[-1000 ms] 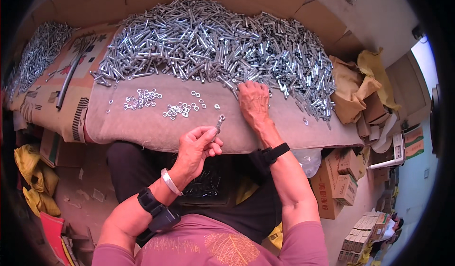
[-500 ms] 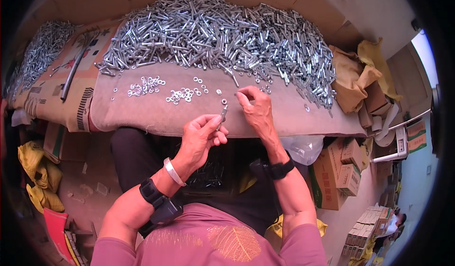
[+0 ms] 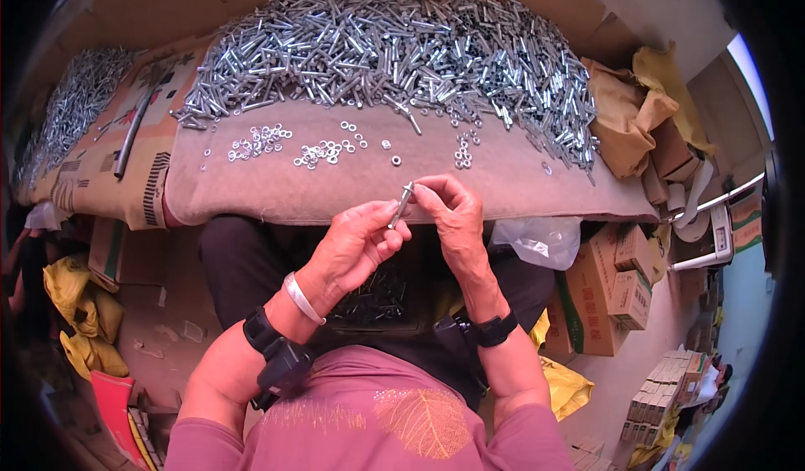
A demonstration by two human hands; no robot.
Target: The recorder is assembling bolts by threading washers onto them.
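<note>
A slim metal bolt [image 3: 400, 208] stands tilted between the thumb and fingers of my left hand [image 3: 356, 240], just off the padded bench's front edge. Against its upper end, the fingertips of my right hand [image 3: 454, 213] are pinched together on a small washer that sits across the tip. Part of the washer is hidden by the fingers. Loose washers [image 3: 321, 153] lie in small clusters on the bench cover [image 3: 293, 194] beyond my hands, with a single nut-like ring [image 3: 396, 161] nearest to them. A smaller washer group [image 3: 463, 154] lies beyond my right hand.
A big heap of metal bolts [image 3: 377, 52] fills the back of the bench, and another heap [image 3: 80, 102] is at far left. A metal rod [image 3: 134, 131] lies between them. Brown sacking [image 3: 625, 127], a clear plastic bag [image 3: 541, 240] and cardboard boxes [image 3: 591, 303] are on the right.
My right hand has come down and left from over the bench to the bolt's upper end, uncovering the washers behind it. My left hand keeps its hold on the bolt.
</note>
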